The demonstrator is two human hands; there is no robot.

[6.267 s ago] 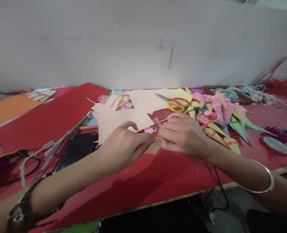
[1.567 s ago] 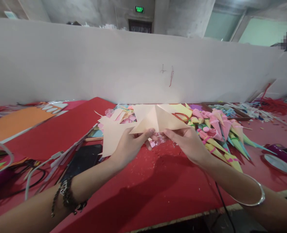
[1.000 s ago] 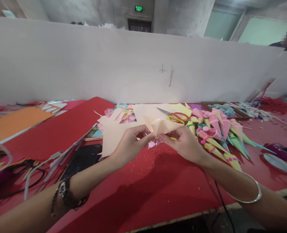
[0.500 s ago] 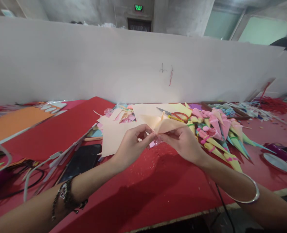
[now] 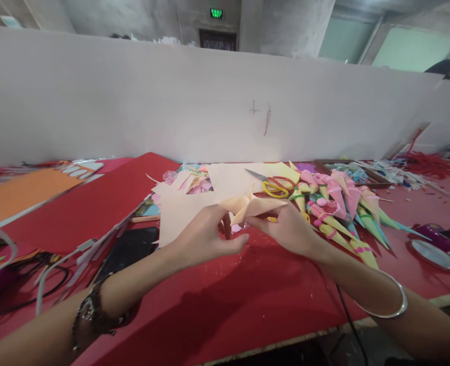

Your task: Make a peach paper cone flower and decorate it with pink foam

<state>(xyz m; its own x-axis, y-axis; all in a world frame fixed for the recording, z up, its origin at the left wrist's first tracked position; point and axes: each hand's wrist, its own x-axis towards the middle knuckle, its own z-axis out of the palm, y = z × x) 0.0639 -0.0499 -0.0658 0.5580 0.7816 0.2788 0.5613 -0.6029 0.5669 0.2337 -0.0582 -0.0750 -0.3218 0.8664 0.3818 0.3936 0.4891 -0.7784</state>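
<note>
A folded piece of cream paper [image 5: 253,206] with raised flaps is held above the red table. My right hand [image 5: 291,229] pinches its right and lower part between thumb and fingers. At its left side is my left hand [image 5: 210,234], with the thumb stretched away from the fingers. Those fingers are bent against or behind the paper's left edge, and their tips are partly hidden. Just behind the folded paper lie scissors [image 5: 277,189] with red and yellow handles, on flat cream sheets [image 5: 175,216].
Several pink, yellow and green paper cones [image 5: 335,203] are piled at right, near a purple device [image 5: 436,249]. A black phone [image 5: 131,254], white cable [image 5: 45,277] and red board [image 5: 106,203] lie at left. A white partition [image 5: 152,107] stands behind.
My left thumb has come away from the paper's lower point, and that hand has opened. The folded paper has lowered and tilted, still in my right hand.
</note>
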